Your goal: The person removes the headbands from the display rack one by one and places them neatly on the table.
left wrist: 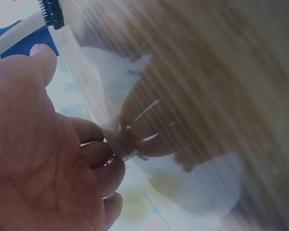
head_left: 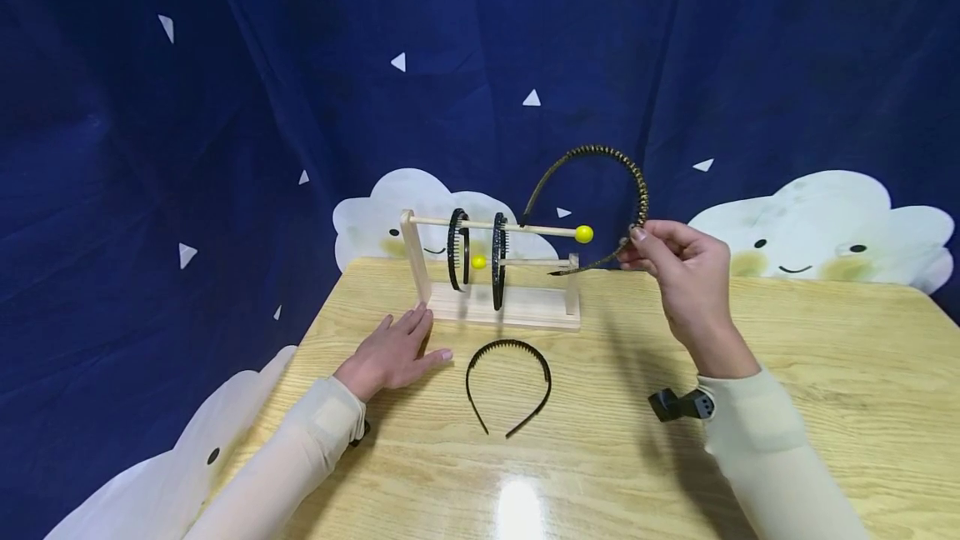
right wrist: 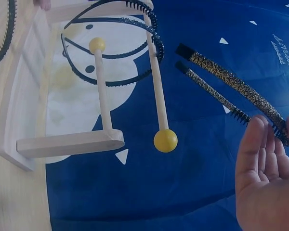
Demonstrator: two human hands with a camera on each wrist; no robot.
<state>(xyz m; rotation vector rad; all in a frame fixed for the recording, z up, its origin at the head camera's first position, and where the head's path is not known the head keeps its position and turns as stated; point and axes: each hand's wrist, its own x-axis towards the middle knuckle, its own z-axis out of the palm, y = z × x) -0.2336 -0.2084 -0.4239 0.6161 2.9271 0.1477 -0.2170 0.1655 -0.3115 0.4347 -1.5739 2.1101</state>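
Gold-and-black glittery headband (head_left: 643,190), curved and toothed inside, hangs in the air in the right hand (head_left: 686,273), its thumb and fingers pinching the curve, both ends pointing left of them. It looks light, springy and stiff enough to keep its arc; the rough glitter should grip well, though spreading the ends far might crack it. A pinch on the curve, clear of the thin ends, seems sound.

Left of those fingers, the pale wooden display stand (head_left: 502,307) carries a rod tipped with a yellow ball (head_left: 584,234), the nearest edge to catch on. The right wrist view shows the band apart from that rod. Farther left along it hang two black toothed headbands, one (head_left: 453,250) beyond the other (head_left: 498,261); between them and the ball runs a bare stretch. Above and right of the fingers there is free air.

The left hand's fingers, extended and grasping nothing, touch the base's end; a thin black headband (head_left: 510,343) lies near its thumb on the pale wooden worktop (head_left: 420,457).
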